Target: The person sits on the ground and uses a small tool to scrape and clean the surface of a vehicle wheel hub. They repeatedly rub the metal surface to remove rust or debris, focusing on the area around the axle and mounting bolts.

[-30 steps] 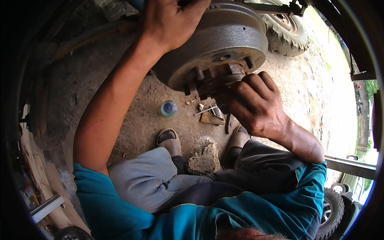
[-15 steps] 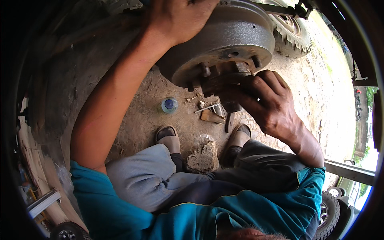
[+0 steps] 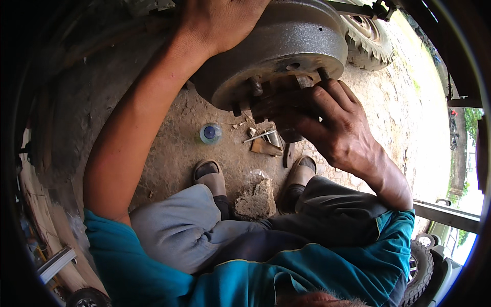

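A grey metal brake drum with threaded wheel studs fills the upper middle, its studded face turned toward me. My left hand is up against the drum's left side; its fingers run out past the top edge of the picture and are hidden. Across the drum's front, my right hand has its fingers bent round the hub at the centre, with the thumb lower down. The fingers cover much of the hub, and shadow makes its details hard to read. One stud stands just above the right knuckles.
Below the drum, a clear bottle with a blue cap and several metal pieces rest on the dirt floor. A rough stone block sits between my feet. A treaded tyre is behind the drum at upper right.
The view has shifted slightly, so the drum and floor items sit a little further left. My right fingers have shifted a little around the hub; the left hand stays at the drum.
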`<state>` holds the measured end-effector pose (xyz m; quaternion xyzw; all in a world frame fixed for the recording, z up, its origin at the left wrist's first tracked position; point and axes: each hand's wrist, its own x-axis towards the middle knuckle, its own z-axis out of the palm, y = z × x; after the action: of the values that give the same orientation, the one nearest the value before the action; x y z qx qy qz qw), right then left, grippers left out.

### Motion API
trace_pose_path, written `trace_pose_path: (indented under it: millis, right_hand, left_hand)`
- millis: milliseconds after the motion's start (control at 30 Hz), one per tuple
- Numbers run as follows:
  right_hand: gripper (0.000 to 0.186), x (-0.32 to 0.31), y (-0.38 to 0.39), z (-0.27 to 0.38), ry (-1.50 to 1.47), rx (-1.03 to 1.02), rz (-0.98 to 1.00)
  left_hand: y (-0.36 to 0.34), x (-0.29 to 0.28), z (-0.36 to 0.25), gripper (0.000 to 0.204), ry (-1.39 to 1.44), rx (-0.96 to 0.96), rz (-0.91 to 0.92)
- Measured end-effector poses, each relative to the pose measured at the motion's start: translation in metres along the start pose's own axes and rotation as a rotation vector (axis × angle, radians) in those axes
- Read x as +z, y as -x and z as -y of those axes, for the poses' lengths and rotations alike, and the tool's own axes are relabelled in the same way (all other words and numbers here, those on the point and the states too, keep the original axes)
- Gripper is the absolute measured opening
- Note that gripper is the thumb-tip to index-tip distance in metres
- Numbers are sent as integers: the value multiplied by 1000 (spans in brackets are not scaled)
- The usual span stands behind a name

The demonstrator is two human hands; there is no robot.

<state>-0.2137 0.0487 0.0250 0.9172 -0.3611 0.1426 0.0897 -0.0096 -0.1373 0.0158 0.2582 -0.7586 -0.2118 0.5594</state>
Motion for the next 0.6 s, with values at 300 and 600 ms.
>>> trace_pose_path:
  millis: [300, 600]
  right_hand:
    - [32, -28, 26, -7, -101, 347, -357]
    - [36, 24, 59, -16, -305, 234, -299]
  left_hand:
    - [1, -4, -6, 55, 12, -70, 69]
    - [1, 1, -2, 54, 1, -55, 21]
